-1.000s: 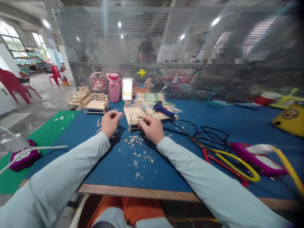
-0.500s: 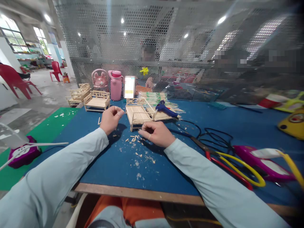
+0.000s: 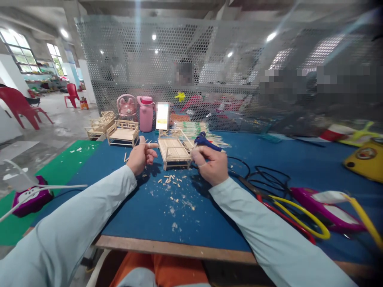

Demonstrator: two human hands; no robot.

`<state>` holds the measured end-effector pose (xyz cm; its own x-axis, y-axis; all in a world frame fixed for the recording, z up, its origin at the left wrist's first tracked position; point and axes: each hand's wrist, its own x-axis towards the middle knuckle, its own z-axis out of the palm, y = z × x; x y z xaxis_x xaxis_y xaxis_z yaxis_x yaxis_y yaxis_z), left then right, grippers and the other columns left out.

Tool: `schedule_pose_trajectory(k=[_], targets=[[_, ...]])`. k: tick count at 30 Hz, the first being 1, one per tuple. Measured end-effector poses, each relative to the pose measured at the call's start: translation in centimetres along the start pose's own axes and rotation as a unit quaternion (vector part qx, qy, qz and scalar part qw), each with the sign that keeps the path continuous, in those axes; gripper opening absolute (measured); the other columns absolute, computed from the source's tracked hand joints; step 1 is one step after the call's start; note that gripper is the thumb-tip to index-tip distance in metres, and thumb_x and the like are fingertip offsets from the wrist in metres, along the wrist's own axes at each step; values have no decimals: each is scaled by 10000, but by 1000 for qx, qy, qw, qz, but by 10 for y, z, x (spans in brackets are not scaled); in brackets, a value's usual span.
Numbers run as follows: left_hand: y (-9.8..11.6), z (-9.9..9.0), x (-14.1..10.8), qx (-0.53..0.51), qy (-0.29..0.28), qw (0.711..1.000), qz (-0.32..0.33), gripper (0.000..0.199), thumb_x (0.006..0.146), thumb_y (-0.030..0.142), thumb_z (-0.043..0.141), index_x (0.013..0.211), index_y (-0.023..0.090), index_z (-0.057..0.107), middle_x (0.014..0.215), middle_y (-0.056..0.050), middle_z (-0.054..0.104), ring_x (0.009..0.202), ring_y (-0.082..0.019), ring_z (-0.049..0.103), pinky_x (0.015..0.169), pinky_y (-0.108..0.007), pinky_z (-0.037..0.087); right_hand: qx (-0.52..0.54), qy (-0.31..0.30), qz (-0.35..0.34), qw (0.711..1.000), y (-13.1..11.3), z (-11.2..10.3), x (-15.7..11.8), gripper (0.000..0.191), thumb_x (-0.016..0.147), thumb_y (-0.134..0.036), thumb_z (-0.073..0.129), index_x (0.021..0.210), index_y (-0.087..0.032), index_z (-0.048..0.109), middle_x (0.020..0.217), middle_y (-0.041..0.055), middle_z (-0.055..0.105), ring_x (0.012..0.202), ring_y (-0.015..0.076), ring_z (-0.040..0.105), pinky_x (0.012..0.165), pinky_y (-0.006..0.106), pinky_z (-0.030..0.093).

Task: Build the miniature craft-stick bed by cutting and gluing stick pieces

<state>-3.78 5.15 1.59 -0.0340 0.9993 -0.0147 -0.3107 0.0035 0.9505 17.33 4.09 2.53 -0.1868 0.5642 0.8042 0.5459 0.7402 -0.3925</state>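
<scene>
A small bed-shaped frame of pale wooden sticks stands on the blue tabletop between my hands. My left hand is at its left side, index finger stretched toward the frame and the other fingers loosely bent, with nothing visible in it. At the frame's right front corner is my right hand, its fingers curled together; whatever they pinch is hidden. Just behind that hand lies a blue glue gun. Short stick offcuts are scattered in front of the frame.
Finished-looking stick benches and a pink bottle stand at the back left. Bundled sticks lie behind the frame. Scissors with red and yellow handles, black cable and a purple power strip occupy the right side.
My right hand has moved from the frame's front edge to its right side, near the glue gun. My left index finger has straightened toward the frame. The view has tilted up slightly.
</scene>
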Motion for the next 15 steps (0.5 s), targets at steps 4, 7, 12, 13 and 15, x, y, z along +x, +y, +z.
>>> schedule_pose_trajectory(k=[4,7,12,13,15], targets=[[-3,0,-2,0,-17,1000,-3,398,718,528,595,784,137,576,511,29,541,344,-41,412,339,-160,308,-7,92,54,994,23,-10,10,258,824,-347,486,651,-181,580,551,-18,542,494,106,482,525,234,404],[-8,0,-3,22,-27,998,44,340,600,393,744,700,150,528,592,35,570,415,-30,464,358,-133,333,-27,144,100,984,47,-15,14,234,808,-378,498,732,-183,602,621,-3,591,540,124,529,562,249,440],[-10,0,-1,26,3,995,98,467,568,548,713,643,160,463,486,61,510,355,-30,417,328,-143,320,-79,167,146,972,72,-19,16,226,785,-390,502,772,-185,597,663,10,618,591,143,559,623,272,460],[-9,0,-1,29,11,994,105,487,567,577,699,636,161,455,466,64,498,342,-30,409,322,-144,312,-97,164,153,970,74,-19,17,224,781,-386,497,767,-186,596,664,15,619,600,149,561,640,280,461],[-8,-2,1,36,23,993,114,511,585,621,660,612,161,440,444,66,477,327,-27,397,316,-144,296,-136,142,169,966,80,-19,21,220,777,-367,481,786,-182,601,701,37,632,642,166,571,683,298,460]])
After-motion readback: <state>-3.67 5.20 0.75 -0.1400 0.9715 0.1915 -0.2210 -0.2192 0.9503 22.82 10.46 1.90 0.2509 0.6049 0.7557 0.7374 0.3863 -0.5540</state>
